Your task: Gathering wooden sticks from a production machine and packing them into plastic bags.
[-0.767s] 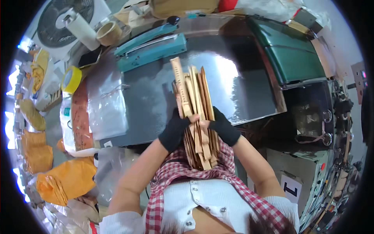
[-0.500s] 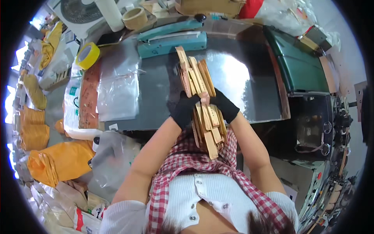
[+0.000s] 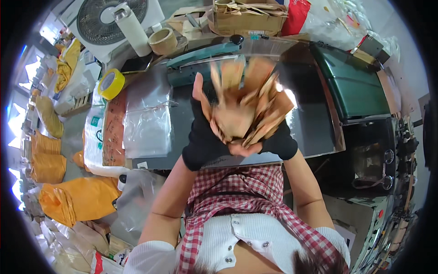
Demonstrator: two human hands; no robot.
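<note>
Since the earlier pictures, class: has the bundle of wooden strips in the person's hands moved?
Yes. The wooden strips, stacked together earlier, now fan out blurred between the left hand and right hand, reaching farther up toward the teal sealer bar.

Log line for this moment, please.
left hand: on wooden pieces | right hand: on same bundle, fanned, blurred | over worktable

A dark, glossy worktop (image 3: 315, 123) fills the middle, catching bright glare. At eleven o'clock stands a white fan (image 3: 107, 18) beside a pale bottle (image 3: 132, 29); a yellow tape roll (image 3: 111, 83) lies lower left of them. Clear plastic bags (image 3: 148, 118) lie at nine o'clock. Orange sacks (image 3: 77, 198) crowd the grey floor (image 3: 70, 141) at eight (daylight glows along that rim). A green machine (image 3: 358, 89) sits at two o'clock.
</note>
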